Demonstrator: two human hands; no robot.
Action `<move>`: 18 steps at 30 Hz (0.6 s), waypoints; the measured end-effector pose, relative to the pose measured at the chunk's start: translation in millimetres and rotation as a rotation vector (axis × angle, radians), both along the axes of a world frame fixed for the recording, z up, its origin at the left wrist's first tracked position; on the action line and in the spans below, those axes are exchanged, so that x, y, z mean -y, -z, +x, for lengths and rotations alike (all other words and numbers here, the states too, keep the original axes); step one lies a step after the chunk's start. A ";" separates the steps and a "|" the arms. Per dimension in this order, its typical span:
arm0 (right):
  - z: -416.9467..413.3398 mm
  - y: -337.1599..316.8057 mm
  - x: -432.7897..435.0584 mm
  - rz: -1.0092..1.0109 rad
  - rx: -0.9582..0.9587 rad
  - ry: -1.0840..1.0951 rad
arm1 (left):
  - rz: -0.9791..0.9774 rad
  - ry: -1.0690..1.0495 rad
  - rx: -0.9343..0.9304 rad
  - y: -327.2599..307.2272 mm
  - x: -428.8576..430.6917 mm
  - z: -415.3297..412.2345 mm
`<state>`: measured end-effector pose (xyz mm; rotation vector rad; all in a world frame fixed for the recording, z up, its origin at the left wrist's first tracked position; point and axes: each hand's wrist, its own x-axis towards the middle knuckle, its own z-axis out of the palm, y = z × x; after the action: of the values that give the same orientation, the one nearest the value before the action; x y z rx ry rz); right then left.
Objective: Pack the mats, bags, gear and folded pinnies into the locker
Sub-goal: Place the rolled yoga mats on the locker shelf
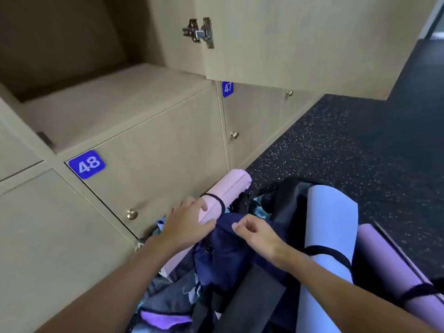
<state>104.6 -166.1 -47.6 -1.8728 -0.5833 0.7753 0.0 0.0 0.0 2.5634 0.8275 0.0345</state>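
Step in hand: picking the first roll out of the pile, as I judge it; the open locker compartment (pixel 96 111) above plate 48 (pixel 87 164) shows nothing inside in the part that is visible.
Left grip (pixel 186 222): wrapped round the near end of the pink rolled mat (pixel 230 191), thumb and fingers on its curve just short of the black strap (pixel 217 200).
Right grip (pixel 254 233): fingers curled, tips resting at the top of the navy bag (pixel 225 255); whether they pinch the fabric cannot be told.
Where the mat is: down on the floor (pixel 360 140), lying against the front of the closed door numbered 48, far end pointing toward door 47 (pixel 227 88), near end half buried under the bag.
Next move: probably lift the roll clear of the bag, raise it to the compartment and feed it in end first; the swung-out door (pixel 300 44) hangs over the right, so the path up needs to stay left of it.
Look of the mat: pale pink, tightly rolled, a seam line running along its length, one thin strap cinching it; the far end face shows loose, slightly uneven layers.
Handling guess: light and a little springy, and the single strap may let the free end fan out.
Still waiting: a light blue rolled mat (pixel 329 219) and a purple rolled mat (pixel 389 260), both strapped, beside the bag.
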 end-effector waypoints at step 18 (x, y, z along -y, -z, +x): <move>-34.0 2.8 -11.1 -0.257 0.265 -0.034 | -0.236 -0.128 -0.003 -1.8 -24.2 -28.9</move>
<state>70.5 -155.0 -50.4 -2.2289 -0.7088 0.6510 -28.9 24.2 1.8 2.2893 0.9367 -0.0258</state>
